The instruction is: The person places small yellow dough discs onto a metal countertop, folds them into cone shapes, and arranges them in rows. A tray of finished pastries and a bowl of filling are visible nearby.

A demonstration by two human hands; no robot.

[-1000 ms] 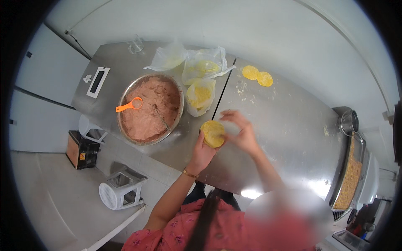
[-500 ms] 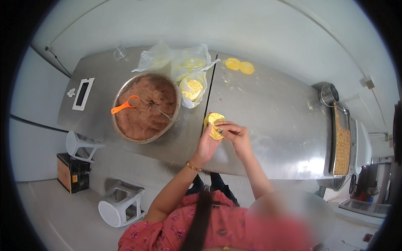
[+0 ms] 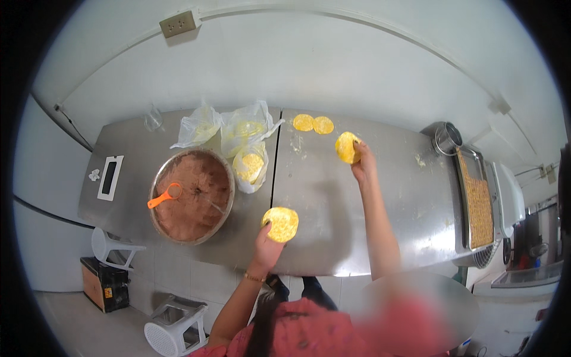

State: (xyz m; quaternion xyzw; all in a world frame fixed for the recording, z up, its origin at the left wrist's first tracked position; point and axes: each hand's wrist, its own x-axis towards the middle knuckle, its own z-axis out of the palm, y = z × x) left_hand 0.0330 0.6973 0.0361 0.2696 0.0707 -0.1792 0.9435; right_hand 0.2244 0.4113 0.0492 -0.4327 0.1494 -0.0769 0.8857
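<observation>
My left hand [image 3: 267, 254] is closed on round yellow dumpling wrappers [image 3: 282, 225], held near the table's front edge with the thumb on top; how many lie in the stack I cannot tell. My right hand [image 3: 365, 164], raised farther out and to the right, pinches a single yellow wrapper [image 3: 345, 147] by its edge. Beyond it, two more wrappers [image 3: 323, 125] lie side by side on the steel table [image 3: 386, 196]. An open plastic bag [image 3: 253, 168] of yellow wrappers stands left of the table seam.
A large metal bowl [image 3: 231, 205] of pinkish ground filling holds an orange measuring spoon [image 3: 160, 199]. Behind are plastic bags [image 3: 199, 126] and a clear glass [image 3: 153, 119]. A metal pot [image 3: 446, 140] and a tray [image 3: 466, 220] of small yellowish pieces stand at the right end.
My hands have parted. The right one has moved away and to the right with one wrapper; the left still holds the others. The view has shifted, showing more wall.
</observation>
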